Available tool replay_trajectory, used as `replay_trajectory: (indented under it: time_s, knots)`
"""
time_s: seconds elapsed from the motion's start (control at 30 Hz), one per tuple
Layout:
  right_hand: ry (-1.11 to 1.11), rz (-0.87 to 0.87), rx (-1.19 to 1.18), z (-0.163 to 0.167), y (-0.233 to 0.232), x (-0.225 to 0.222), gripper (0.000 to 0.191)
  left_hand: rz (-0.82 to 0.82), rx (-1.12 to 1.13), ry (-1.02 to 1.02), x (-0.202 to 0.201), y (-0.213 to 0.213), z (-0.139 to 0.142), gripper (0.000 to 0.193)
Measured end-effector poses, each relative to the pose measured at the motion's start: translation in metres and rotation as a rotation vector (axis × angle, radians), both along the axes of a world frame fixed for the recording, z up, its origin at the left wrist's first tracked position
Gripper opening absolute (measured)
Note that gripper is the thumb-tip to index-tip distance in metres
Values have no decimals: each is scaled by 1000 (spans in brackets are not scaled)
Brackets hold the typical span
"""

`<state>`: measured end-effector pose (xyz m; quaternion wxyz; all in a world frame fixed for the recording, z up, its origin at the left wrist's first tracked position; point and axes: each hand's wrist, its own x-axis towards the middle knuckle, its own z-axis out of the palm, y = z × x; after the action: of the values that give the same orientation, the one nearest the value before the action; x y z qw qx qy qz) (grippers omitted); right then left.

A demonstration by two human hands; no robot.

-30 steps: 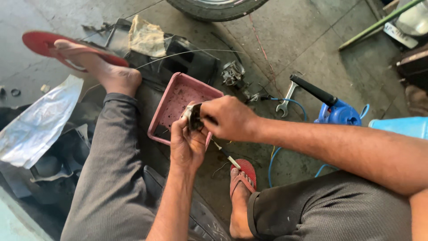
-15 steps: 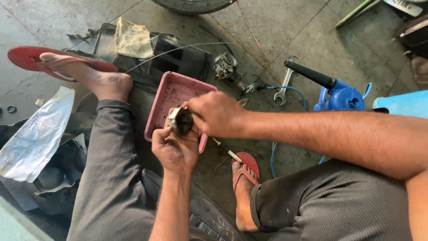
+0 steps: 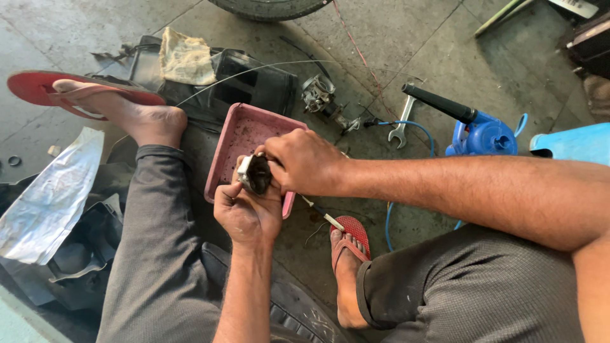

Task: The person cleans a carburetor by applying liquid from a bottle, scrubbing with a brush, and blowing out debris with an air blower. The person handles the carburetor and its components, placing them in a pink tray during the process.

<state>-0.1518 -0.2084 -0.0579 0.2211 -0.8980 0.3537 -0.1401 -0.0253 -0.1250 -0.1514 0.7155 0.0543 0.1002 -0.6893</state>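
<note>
Sitting at the centre of the frame, a small grimy metal part (image 3: 255, 173) is held over the lower edge of a pink tray (image 3: 236, 138). The left hand (image 3: 249, 213) cups it from below, fingers curled round it; the right hand (image 3: 304, 162) pinches it from the right. Farther right on the concrete floor lie a spanner (image 3: 401, 124) and a blue blower (image 3: 481, 131). A red sandal (image 3: 39, 87) shows at upper left.

Grimy dull metal part (image 3: 255, 173), matt pink plastic tray (image 3: 236, 136), shiny steel wrench (image 3: 401, 127), rough concrete floor (image 3: 394, 38)
</note>
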Motion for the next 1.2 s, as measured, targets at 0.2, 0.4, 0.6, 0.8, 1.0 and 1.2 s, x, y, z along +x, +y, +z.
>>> replay_trajectory:
  time_s: [0.2,0.4,0.6,0.8,1.0,1.2]
  knots:
    - [21,48,96,-5,11,1,15,23,3,-66,0,2,9,48]
    - [8,-18,179,1,3,2,19,34,24,-87,1,1,5,49]
    - [68,-8,150,4,13,5,17,22,28,-92,-2,0,2,48]
    - [2,-17,196,4,11,6,15,30,97,-110,1,2,2,50]
    - [78,26,81,3,12,0,17,11,41,-56,-4,1,1,47]
    - [27,-35,235,-1,8,4,15,30,90,-71,0,3,4,51]
